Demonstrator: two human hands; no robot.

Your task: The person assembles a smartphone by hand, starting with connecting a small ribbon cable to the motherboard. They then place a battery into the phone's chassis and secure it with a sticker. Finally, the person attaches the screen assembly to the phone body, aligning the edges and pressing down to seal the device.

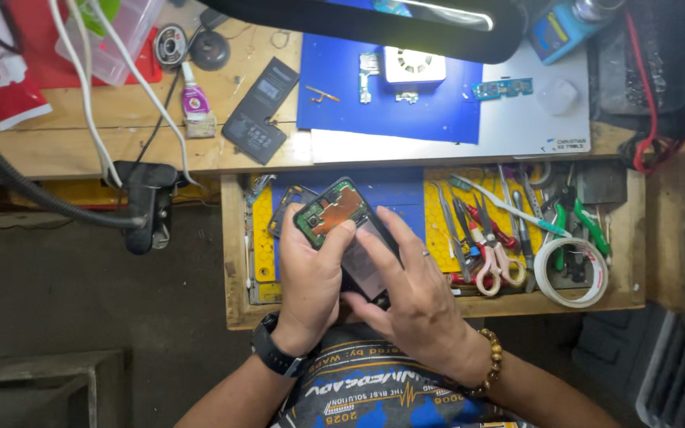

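While its back cover is off, the opened phone [348, 235] sits above the open tool drawer [235, 261], gripped along its left edge by the left hand [308, 273]. Right hand [416, 295] lays spread fingers flat on its lower half. Scissors [491, 255] lie to the right, a flat battery [261, 110] farther on the bench.

Both forearms rise toward the opened phone [342, 230]; the left hand [311, 277] cups its left edge, thumb curled over the top; the right hand [418, 297] lies across its lower half, fingers spread flat.
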